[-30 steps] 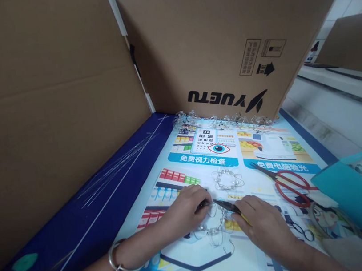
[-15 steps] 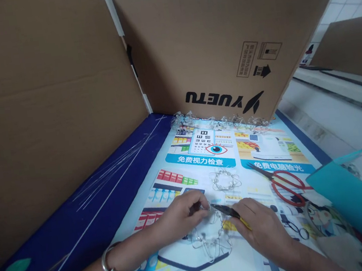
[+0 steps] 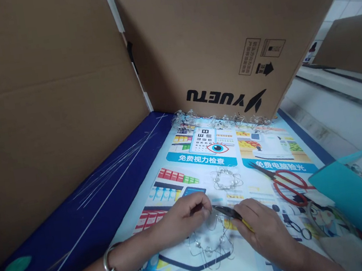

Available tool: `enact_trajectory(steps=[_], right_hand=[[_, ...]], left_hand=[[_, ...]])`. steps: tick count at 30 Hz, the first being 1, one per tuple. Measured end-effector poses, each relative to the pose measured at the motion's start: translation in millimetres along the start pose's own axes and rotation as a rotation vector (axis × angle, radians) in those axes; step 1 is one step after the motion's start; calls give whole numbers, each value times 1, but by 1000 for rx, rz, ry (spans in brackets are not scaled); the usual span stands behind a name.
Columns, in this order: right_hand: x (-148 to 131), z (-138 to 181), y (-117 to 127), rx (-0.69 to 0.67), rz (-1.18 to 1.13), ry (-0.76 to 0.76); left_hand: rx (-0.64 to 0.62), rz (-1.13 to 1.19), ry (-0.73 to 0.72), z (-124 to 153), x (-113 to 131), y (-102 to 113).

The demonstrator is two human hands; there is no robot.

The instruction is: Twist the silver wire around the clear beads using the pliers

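My left hand (image 3: 190,212) is closed, thumb and fingertips pinching the upper part of a beaded wire ring (image 3: 209,251). The ring hangs below the fingers, its thin silver loops spread over the printed sheet. In my right hand (image 3: 266,229) are pliers (image 3: 226,211) with dark jaws and yellow handles. Their tip points left, close to my left fingertips; whether the jaws touch the wire is too small to tell. Just beyond the hands lies a second beaded wire ring (image 3: 226,178), flat on the sheet.
Red-handled scissors (image 3: 291,187) lie to the right, beside a turquoise box (image 3: 355,200). Loose straight wires (image 3: 111,170) rest on the blue border at left. More wire pieces (image 3: 222,122) line the foot of the cardboard panel (image 3: 221,35); another panel (image 3: 42,105) stands at left.
The view has shifted slightly. The pliers' tip has drawn a little away from my left fingertips, and both hands keep their grips.
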State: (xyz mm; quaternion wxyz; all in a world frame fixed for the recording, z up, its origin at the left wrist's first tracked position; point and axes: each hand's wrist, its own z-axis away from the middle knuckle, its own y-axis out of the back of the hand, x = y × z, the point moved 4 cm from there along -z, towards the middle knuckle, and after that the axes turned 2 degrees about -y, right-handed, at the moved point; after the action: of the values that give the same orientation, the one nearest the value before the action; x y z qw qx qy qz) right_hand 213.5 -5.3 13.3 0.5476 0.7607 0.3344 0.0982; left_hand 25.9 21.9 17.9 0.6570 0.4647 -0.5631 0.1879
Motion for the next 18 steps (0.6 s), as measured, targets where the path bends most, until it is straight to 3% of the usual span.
enact_trajectory(steps=[12, 18], right_hand=[[-2, 1, -2, -22, 12, 17], [0, 1, 0, 49, 20, -14]], left_hand=[[24, -183, -94, 2, 6, -4], [-6, -270, -103, -1, 5, -3]])
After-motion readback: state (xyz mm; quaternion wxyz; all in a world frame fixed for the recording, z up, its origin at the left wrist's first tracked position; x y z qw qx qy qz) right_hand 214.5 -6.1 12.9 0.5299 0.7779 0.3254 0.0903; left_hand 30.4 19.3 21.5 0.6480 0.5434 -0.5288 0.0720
